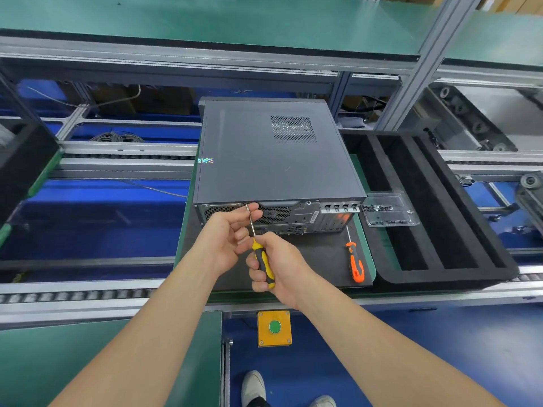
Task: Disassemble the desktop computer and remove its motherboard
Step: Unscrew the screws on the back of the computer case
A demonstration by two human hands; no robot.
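Observation:
A dark grey desktop computer lies flat on a black mat, its cover closed and its rear panel facing me. My right hand grips the yellow-and-black handle of a screwdriver. The shaft runs up to the top edge of the rear panel, left of centre. My left hand pinches that shaft near the tip with thumb and fingers. The motherboard is hidden inside the case.
An orange-and-black screwdriver lies on the mat to the right. A clear plastic tray with several small screws sits on a black foam tray further right. A yellow box with a green button is below the conveyor rail.

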